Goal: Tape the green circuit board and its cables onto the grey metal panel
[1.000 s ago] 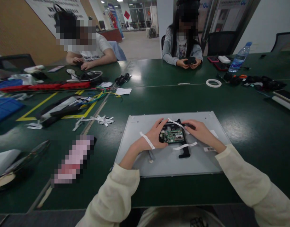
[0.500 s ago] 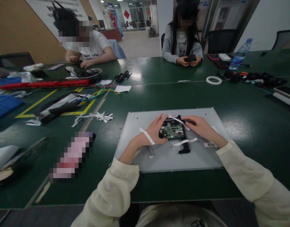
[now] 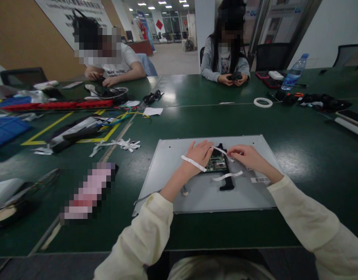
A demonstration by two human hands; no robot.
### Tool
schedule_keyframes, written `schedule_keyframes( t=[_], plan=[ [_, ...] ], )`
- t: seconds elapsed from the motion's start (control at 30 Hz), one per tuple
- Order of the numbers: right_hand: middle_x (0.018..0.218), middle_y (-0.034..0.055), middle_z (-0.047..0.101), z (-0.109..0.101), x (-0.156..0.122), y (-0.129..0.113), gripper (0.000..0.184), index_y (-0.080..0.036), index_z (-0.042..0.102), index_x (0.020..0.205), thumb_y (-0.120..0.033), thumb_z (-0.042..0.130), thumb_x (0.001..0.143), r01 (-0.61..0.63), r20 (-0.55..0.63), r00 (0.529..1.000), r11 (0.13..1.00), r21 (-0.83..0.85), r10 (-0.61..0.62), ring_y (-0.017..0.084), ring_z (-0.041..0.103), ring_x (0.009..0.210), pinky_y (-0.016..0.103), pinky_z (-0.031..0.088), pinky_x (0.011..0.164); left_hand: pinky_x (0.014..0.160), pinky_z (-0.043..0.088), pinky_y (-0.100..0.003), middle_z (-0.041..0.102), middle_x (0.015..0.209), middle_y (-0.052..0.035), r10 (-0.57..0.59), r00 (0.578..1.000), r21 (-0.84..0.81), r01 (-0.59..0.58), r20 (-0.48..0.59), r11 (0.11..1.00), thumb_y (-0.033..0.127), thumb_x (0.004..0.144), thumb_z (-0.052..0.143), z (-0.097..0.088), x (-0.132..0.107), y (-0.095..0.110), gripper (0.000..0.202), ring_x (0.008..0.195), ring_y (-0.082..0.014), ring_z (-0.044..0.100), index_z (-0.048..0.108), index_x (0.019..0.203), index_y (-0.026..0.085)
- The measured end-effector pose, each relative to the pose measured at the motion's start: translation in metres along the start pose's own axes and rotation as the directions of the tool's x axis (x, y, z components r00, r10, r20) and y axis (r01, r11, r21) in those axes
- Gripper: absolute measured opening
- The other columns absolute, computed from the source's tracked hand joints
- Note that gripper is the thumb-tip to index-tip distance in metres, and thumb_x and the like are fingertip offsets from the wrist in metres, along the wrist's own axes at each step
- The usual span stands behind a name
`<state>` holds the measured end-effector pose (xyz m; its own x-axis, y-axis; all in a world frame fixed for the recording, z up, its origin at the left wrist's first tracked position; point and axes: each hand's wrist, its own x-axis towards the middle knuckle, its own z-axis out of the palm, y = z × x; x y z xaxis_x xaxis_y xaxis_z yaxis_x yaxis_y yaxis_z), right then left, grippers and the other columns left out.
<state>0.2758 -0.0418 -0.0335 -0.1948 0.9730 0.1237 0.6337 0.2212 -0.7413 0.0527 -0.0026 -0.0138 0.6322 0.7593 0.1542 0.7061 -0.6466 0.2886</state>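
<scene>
Resting between both hands, circuit board [image 3: 218, 164] lies under left hand [image 3: 199, 154]'s spread fingers; right hand [image 3: 243, 154] pinches tape strip [image 3: 224, 151].

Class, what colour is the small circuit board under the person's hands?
Green circuit board, seen in the head view.

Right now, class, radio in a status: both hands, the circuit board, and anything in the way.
Left hand flat over circuit board. Right hand pinching white tape strip across it. Board on grey panel. Another strip lies beside the board.
</scene>
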Motion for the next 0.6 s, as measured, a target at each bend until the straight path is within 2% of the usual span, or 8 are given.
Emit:
schedule_keyframes(
  t=[0.13,0.27,0.4,0.6],
  plan=[
    [0.079,0.0004,0.068,0.0046,0.0011,0.0006,0.026,-0.02,0.07,0.083,-0.023,0.045,0.083,-0.04,0.02,0.999,0.997,-0.059,0.041,0.014,0.06,0.074,0.025,0.041,0.069,0.111,0.01,-0.057,0.054,0.134,-0.003,-0.053,0.998,0.007,0.053,0.033,0.999,0.038,0.098,0.017,0.0017,-0.0004,-0.0064,0.045,0.134,-0.0195,0.035,0.05,0.126,0.024],
    [0.077,0.0018,0.068,0.0056,0.0003,-0.0019,0.027,-0.02,0.069,0.079,-0.023,0.043,0.083,-0.071,0.042,0.996,0.99,-0.125,0.077,0.015,0.059,0.073,0.026,0.039,0.068,0.108,0.005,-0.064,0.057,0.13,-0.0021,-0.048,0.998,0.005,0.048,0.047,0.999,0.038,0.098,0.019,0.0031,-0.0002,-0.0075,0.044,0.133,-0.0223,0.037,0.052,0.123,0.027],
    [0.076,0.0036,0.068,0.0035,-0.0016,-0.005,0.027,-0.02,0.069,0.074,-0.023,0.044,0.083,-0.093,0.074,0.991,0.98,-0.176,0.107,0.016,0.059,0.073,0.026,0.038,0.068,0.106,0.001,-0.067,0.057,0.131,-0.0018,-0.038,0.999,0.011,0.038,0.037,0.999,0.04,0.097,0.022,0.0052,0.0001,-0.0074,0.042,0.133,-0.025,0.036,0.052,0.124,0.03],
    [0.063,0.003,0.064,-0.0022,-0.0037,-0.0071,0.026,-0.019,0.069,0.07,-0.023,0.046,0.081,-0.134,0.121,0.979,0.966,-0.221,0.164,0.014,0.055,0.058,0.025,0.034,0.056,0.105,0.0,-0.069,0.051,0.137,0.0,-0.035,0.999,0.023,0.034,0.031,0.999,0.043,0.096,0.024,0.0076,-0.0016,-0.0088,0.042,0.136,-0.0265,0.031,0.049,0.128,0.032]
  ],
)
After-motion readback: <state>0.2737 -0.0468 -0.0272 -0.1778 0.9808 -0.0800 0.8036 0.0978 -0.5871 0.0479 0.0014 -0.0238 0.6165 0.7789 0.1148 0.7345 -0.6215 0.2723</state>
